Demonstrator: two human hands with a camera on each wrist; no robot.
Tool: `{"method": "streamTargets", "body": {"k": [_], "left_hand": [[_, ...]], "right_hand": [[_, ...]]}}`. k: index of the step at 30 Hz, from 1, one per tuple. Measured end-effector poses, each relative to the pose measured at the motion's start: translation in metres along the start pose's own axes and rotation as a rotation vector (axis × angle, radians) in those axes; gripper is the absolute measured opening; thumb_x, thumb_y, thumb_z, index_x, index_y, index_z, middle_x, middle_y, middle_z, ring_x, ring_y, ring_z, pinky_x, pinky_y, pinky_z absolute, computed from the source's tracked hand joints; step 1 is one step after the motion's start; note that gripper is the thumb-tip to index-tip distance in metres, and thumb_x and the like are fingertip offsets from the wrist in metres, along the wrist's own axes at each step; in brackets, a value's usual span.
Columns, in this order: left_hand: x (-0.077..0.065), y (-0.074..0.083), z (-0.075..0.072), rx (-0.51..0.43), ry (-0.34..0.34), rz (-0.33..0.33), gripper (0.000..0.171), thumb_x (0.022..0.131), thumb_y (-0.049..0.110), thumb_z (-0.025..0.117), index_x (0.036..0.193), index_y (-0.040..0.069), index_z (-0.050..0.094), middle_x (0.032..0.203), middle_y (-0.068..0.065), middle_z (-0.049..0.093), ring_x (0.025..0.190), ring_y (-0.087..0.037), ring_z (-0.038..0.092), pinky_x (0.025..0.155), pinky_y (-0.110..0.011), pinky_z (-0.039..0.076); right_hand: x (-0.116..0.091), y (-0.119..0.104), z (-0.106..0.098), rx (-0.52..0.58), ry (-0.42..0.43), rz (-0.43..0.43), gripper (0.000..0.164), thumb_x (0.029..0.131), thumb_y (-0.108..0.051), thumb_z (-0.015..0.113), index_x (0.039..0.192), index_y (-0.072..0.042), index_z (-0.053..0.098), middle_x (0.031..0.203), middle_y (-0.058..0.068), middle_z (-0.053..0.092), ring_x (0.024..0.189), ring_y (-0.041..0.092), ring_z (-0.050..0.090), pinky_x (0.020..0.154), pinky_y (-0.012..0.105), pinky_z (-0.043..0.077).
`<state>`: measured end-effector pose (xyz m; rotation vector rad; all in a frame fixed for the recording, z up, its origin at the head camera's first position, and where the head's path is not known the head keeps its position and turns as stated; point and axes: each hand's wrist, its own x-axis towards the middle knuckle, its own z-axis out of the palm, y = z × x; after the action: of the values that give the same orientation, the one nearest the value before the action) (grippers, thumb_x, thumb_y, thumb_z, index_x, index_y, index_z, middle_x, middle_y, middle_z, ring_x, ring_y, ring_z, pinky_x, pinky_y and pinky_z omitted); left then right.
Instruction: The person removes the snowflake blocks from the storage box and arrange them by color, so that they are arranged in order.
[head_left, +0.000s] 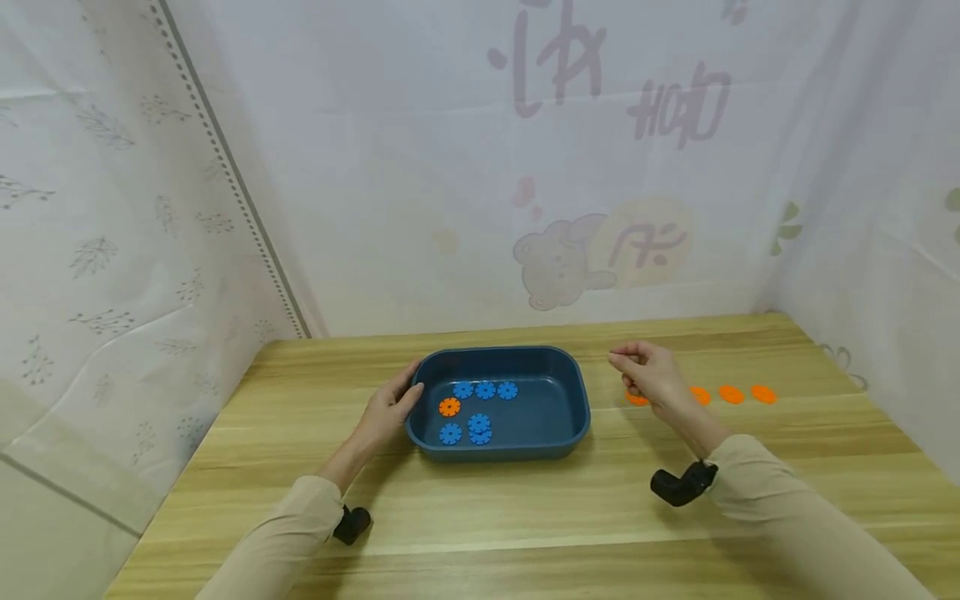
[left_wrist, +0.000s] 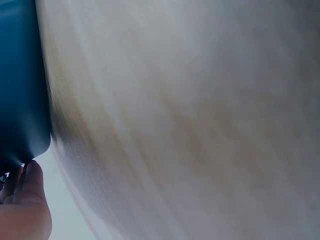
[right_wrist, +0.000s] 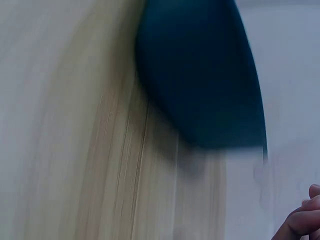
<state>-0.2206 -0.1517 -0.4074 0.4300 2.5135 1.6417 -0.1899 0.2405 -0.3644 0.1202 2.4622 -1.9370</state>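
Observation:
My left hand point(head_left: 390, 406) grips the left end of a dark blue tray point(head_left: 498, 453), thumb over the rim. In the left wrist view, fingertips point(left_wrist: 34, 175) are right at the tray's lower corner. Several blue notched discs point(head_left: 486, 390) lie inside, towards the left, with one orange disc point(head_left: 449, 407) among them. Two blue discs point(head_left: 480, 429) overlap. My right hand point(head_left: 652, 377) is right of the tray, its thumb and fingers drawn together; I cannot tell whether they pinch anything. Below it an orange disc point(head_left: 637, 399) is partly hidden by the hand.
More orange discs point(head_left: 731, 394) lie in a row on the wooden table point(head_left: 480, 517), to the right of the right hand. Printed curtains point(head_left: 420, 208) hang behind the table and at both sides. A black wrist camera point(head_left: 682, 485) is strapped to the right wrist.

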Motion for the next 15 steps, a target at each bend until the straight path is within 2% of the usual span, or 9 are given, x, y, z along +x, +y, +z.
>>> {"method": "streamTargets", "body": {"k": [4,9,15], "left_hand": [[0.0,0.0,0.0,-0.013,-0.001,0.013,0.053,0.101,0.019,0.043,0.148,0.001,0.026,0.154,-0.015,0.024,0.141,-0.03,0.022,0.113,-0.043,0.025],[0.0,0.001,0.0,-0.027,-0.001,0.017,0.053,0.101,0.018,0.043,0.147,0.0,0.026,0.154,-0.015,0.023,0.141,-0.029,0.023,0.113,-0.043,0.026],[-0.001,0.0,0.0,-0.021,0.003,0.01,0.052,0.101,0.018,0.043,0.147,0.0,0.025,0.154,-0.015,0.023,0.141,-0.03,0.023,0.113,-0.042,0.026]], "right_hand": [[0.005,-0.01,0.044,0.038,-0.064,-0.007,0.033,0.094,-0.011,0.057,0.118,0.011,0.051,0.075,-0.001,0.054,0.053,0.005,0.044,0.045,0.017,0.039],[0.009,-0.022,0.093,0.03,-0.124,-0.001,0.027,0.093,-0.009,0.059,0.114,0.006,0.057,0.074,0.0,0.057,0.053,0.01,0.045,0.048,0.021,0.041],[0.014,-0.024,0.139,0.01,-0.161,0.042,0.016,0.089,-0.008,0.063,0.104,-0.001,0.063,0.08,0.011,0.063,0.052,0.012,0.047,0.049,0.023,0.041]]}}
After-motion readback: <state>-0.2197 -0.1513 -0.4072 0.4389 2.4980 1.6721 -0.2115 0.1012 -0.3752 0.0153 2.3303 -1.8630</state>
